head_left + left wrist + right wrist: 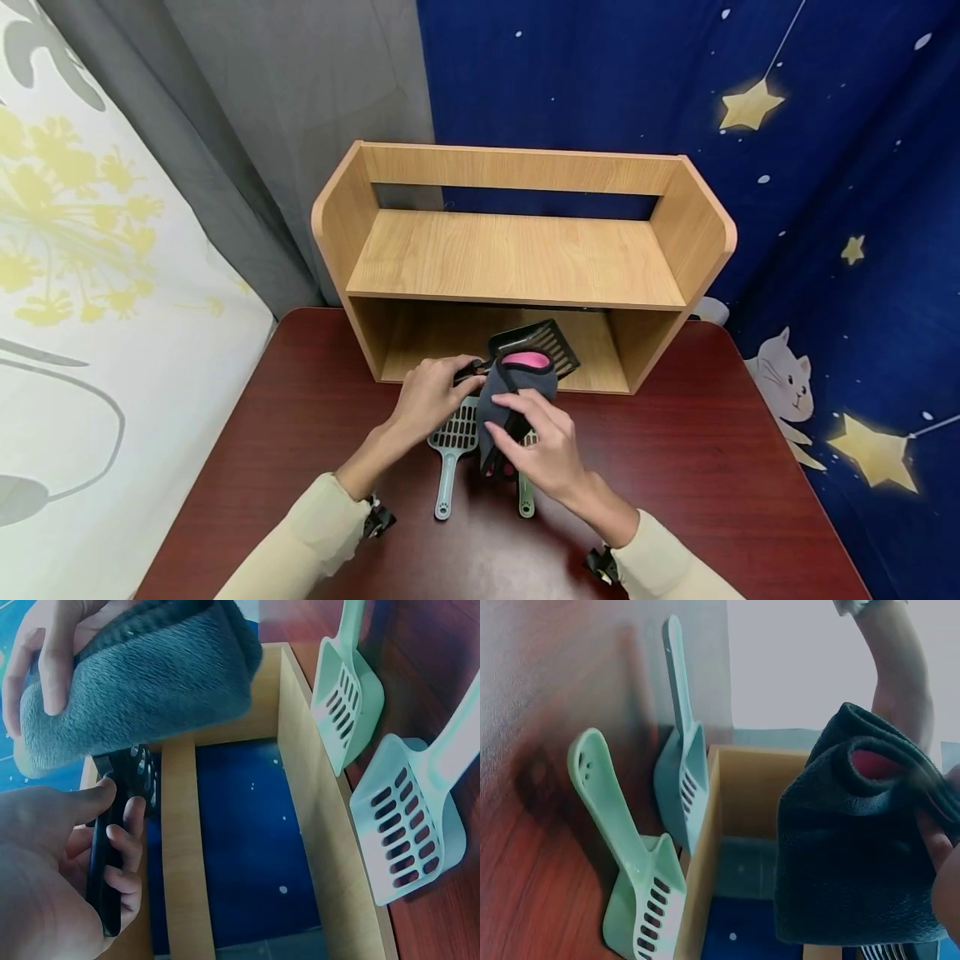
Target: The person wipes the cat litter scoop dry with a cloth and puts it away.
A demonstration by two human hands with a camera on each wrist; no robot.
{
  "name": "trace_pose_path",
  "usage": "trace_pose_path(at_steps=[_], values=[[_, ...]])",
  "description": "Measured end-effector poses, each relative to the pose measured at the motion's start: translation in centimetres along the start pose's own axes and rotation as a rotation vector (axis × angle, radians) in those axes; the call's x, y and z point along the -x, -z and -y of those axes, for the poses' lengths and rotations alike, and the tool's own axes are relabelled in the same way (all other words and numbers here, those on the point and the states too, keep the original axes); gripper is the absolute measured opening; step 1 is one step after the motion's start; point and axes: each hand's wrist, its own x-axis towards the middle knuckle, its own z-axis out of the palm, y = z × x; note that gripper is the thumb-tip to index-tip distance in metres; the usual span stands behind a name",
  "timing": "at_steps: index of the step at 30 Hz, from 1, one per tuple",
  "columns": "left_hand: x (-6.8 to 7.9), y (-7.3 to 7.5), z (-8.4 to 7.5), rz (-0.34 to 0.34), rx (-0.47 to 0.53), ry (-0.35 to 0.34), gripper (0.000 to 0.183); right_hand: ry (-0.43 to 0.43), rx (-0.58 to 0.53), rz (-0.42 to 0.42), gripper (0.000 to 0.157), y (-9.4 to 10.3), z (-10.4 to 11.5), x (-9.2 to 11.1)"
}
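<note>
My left hand [427,396] grips a black litter scoop [555,343] by its handle, and the slotted head points right, in front of the shelf opening. A folded dark grey cloth [492,410] with a pink inner side hangs from my right hand [546,442], held between thumb and fingers. In the left wrist view the cloth [150,697] lies across the scoop's head and hides part of it; I cannot tell whether they touch. Below the hands, a pale blue litter scoop [447,479] and a pale green litter scoop [527,500] lie on the table, partly covered in the head view.
A two-tier wooden shelf [517,254] stands at the back of the dark red table [697,467]. A blue curtain with stars [600,75] and a grey curtain [300,92] hang behind it. White patterned fabric [112,375] is on the left.
</note>
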Motion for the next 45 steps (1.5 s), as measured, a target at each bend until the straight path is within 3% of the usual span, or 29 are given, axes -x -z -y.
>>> trace_pose_path(at_steps=[5,13,18,24,33,40,45], values=[[0.2,0.3,0.1,-0.003,-0.002,-0.01,0.024,0.018,0.031,-0.041,0.028,0.6,-0.6,0.3],[1.0,1.5,0.8,-0.023,-0.026,0.012,0.026,-0.177,0.159,-0.159,0.043,4.3,-2.9,0.4],[1.3,2.2,1.3,-0.018,-0.028,0.014,0.024,-0.278,0.194,-0.188,0.044,6.2,-3.2,-0.4],[1.8,3.3,1.7,0.028,0.032,0.054,0.022,-0.412,0.097,-0.159,0.043,8.3,-1.7,-1.7],[2.0,5.9,1.3,0.049,0.124,0.054,0.022,-0.553,0.004,-0.089,0.044,10.2,-2.2,-0.5],[1.0,8.2,0.7,0.02,0.17,0.018,0.021,-0.577,-0.038,-0.034,0.049,10.3,-4.4,1.6],[-0.4,9.9,0.2,-0.007,0.156,0.04,0.023,-0.591,-0.033,-0.005,0.049,10.4,-4.6,2.0]])
